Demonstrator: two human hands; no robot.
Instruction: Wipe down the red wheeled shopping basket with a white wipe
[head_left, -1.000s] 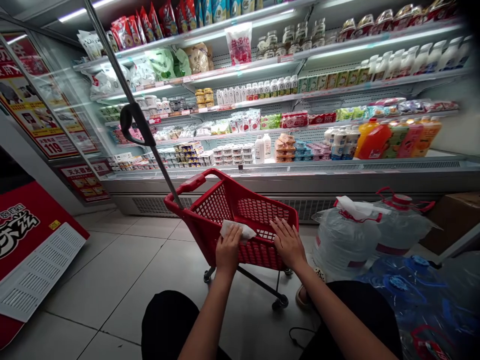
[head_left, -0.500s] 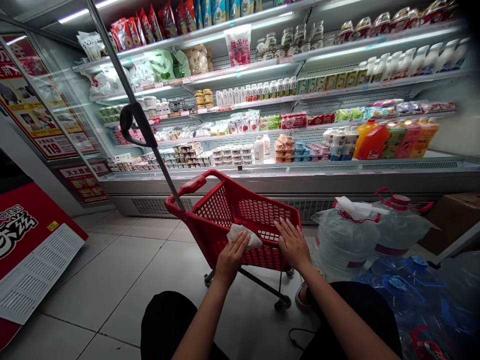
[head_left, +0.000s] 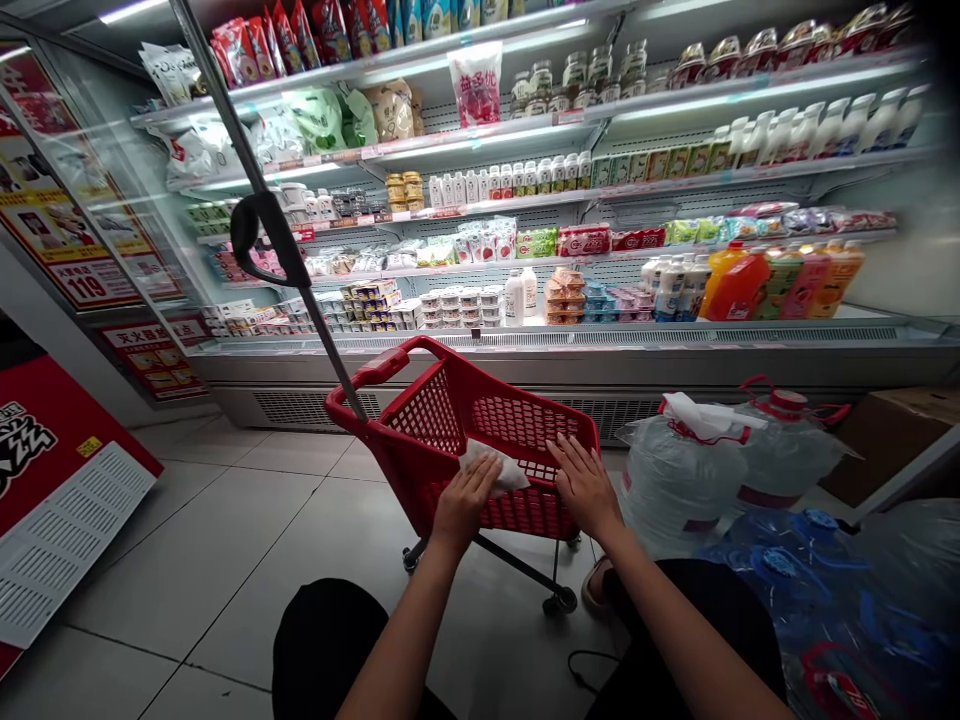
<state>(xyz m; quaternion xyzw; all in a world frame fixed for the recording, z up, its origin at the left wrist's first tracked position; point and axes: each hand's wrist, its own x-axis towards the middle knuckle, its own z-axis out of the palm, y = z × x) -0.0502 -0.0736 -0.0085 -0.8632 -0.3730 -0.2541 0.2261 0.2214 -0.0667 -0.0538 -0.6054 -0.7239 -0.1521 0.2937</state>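
A red plastic shopping cart (head_left: pixel 401 468) stands on the tiled floor in front of me. My left hand (head_left: pixel 461 505) presses a white cloth (head_left: pixel 512 474) onto the cart's near top rim, its fingers flat over the cloth and bent around the edge. At the cart's right end, my right hand (head_left: pixel 589 492) rests on the rim with fingers stretched out and nothing else in it. Part of the near basket wall is hidden behind my hands and the cloth.
A dark metal pole with a black grip (head_left: pixel 270 240) rises at the cart's left. Behind stands a refrigerated shelf (head_left: pixel 525 345) of dairy and drinks. Large water bottles (head_left: pixel 675 480) sit at right, a red cabinet (head_left: pixel 67 420) at left. A cable (head_left: pixel 581 665) lies near my feet.
My left hand has slid slightly right along the rim with the cloth. My right hand stays on the cart's end. The whole view has shifted a little.
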